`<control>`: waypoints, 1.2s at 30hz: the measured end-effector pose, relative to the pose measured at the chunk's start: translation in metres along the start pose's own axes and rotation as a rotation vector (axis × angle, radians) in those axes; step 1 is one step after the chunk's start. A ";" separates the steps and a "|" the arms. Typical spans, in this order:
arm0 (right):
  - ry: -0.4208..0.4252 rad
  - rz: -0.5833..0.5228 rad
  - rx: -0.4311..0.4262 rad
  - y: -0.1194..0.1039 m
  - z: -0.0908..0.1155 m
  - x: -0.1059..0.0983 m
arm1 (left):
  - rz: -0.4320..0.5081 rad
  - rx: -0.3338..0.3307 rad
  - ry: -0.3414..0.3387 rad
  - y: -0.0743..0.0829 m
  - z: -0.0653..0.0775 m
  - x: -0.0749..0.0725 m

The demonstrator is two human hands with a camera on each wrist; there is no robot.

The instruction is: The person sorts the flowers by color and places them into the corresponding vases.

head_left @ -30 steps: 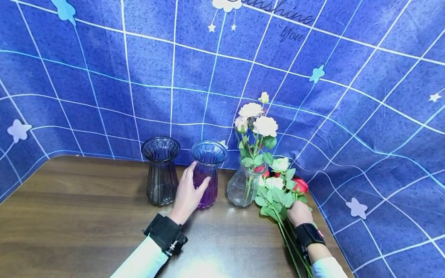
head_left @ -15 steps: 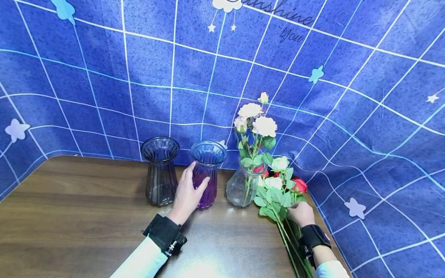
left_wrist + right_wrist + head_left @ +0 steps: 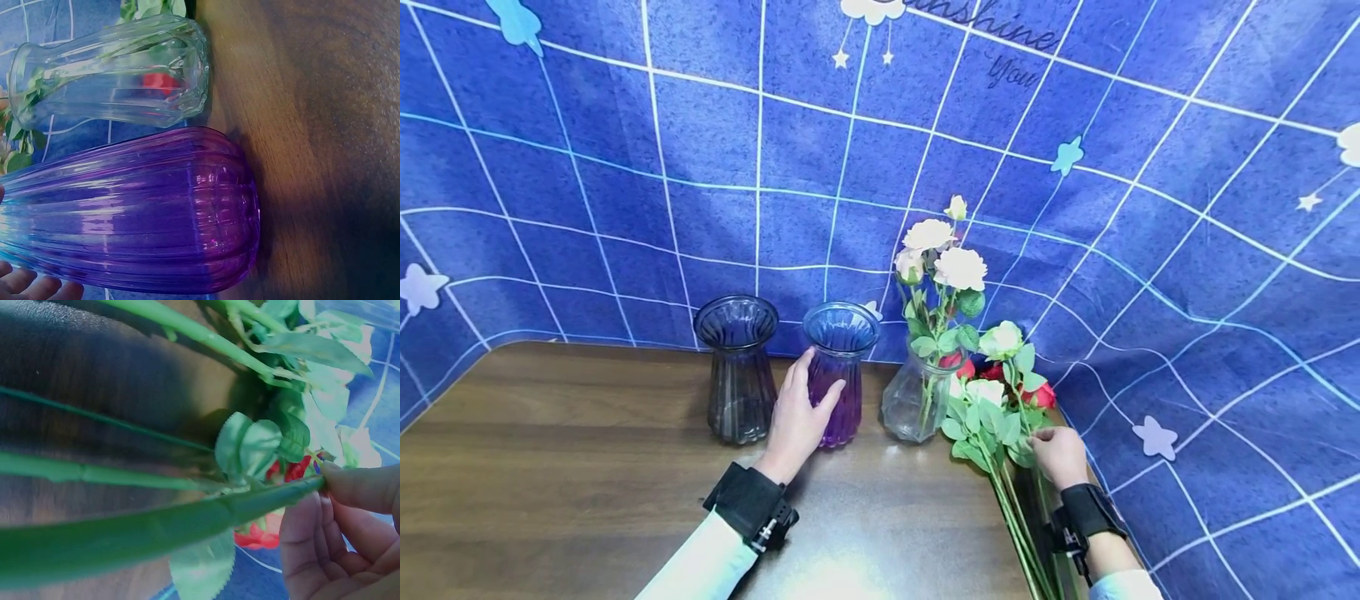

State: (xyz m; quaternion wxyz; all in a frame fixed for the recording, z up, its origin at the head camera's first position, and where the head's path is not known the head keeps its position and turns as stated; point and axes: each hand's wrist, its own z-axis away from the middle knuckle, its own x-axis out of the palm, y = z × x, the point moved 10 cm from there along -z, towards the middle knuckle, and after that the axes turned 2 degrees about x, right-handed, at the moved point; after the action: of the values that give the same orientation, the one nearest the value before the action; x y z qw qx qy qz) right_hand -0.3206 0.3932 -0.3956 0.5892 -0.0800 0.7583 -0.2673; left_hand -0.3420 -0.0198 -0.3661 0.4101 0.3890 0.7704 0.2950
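Note:
My left hand is curved round a vase, ribbed glass, blue at the rim and purple below, fingers on its left side and thumb in front. In the left wrist view that vase stands on the wood, fingertips beside it. To the right, my right hand is over a bunch of roses with white and red heads. Its thumb and fingers pinch a green rose stem in the right wrist view. Leaves hide which bloom that stem bears.
A dark grey ribbed vase stands left of the purple one. On the other side a clear glass vase holds several pale pink roses. Long stems lie toward the front edge of the wooden table. Blue patterned cloth hangs behind.
My right hand has shifted a little to the right, drawing the pinched stem away from the bunch. The head view has turned slightly right. My left hand has kept its place at the purple vase.

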 end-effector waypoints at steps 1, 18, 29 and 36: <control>0.011 -0.006 0.001 -0.001 0.001 -0.003 | -0.001 -0.003 -0.004 -0.001 0.000 0.000; 0.275 -0.102 -0.014 -0.023 0.011 -0.066 | -0.013 -0.028 -0.041 -0.008 0.000 0.003; 0.371 -0.200 -0.064 -0.061 0.020 -0.110 | -0.020 -0.016 -0.040 -0.003 -0.002 0.000; 0.430 -0.230 -0.118 -0.086 0.025 -0.132 | -0.012 -0.019 -0.043 -0.001 -0.001 0.001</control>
State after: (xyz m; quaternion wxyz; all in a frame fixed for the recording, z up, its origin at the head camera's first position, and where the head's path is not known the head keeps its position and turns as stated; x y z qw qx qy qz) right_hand -0.2751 0.3707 -0.2440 0.3742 -0.1413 0.8665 -0.2986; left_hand -0.3430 -0.0197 -0.3666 0.4321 0.3867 0.7608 0.2915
